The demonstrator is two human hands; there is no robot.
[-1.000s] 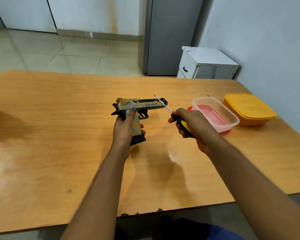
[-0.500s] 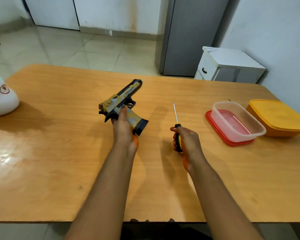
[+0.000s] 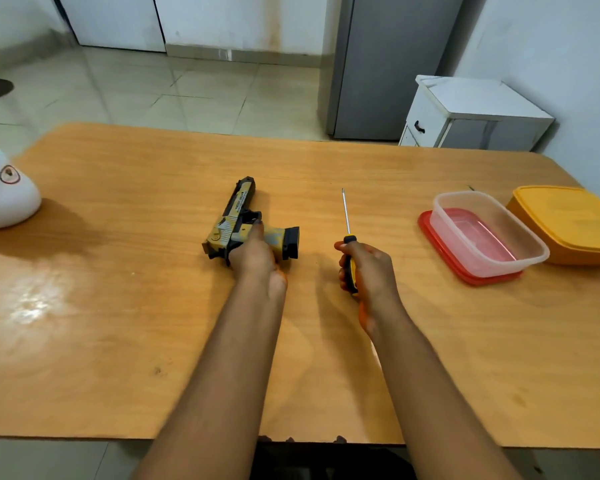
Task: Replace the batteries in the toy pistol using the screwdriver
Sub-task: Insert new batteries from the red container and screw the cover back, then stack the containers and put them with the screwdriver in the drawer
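My left hand (image 3: pixel 253 252) clamps the toy pistol (image 3: pixel 245 225) flat on the worktop (image 3: pixel 118 306) to steady it; my right hand (image 3: pixel 369 271) clenches the screwdriver (image 3: pixel 347 237), tip pointing away, ready.

Both arms outstretched, fingers (image 3: pixel 344 263) curled tight

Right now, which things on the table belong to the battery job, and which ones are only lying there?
For the job: toy pistol in left hand; screwdriver in right hand.

Lying about: clear container on red lid; orange container; white plant pot.
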